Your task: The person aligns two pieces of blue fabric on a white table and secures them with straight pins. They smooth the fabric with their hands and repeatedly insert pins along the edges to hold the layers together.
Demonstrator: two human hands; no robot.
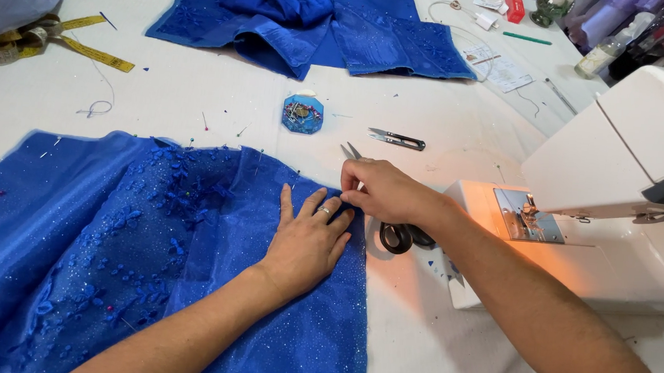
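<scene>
Lying flat under the left hand [305, 244], blue fabric [143, 274] edge pinched by right hand [383, 190]

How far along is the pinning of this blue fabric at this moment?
Done: pins already stand along the top edge of the glittery blue fabric. In hand: the left hand lies flat on it while the right hand pinches its corner. Left: the right-hand edge shows no pins.
</scene>
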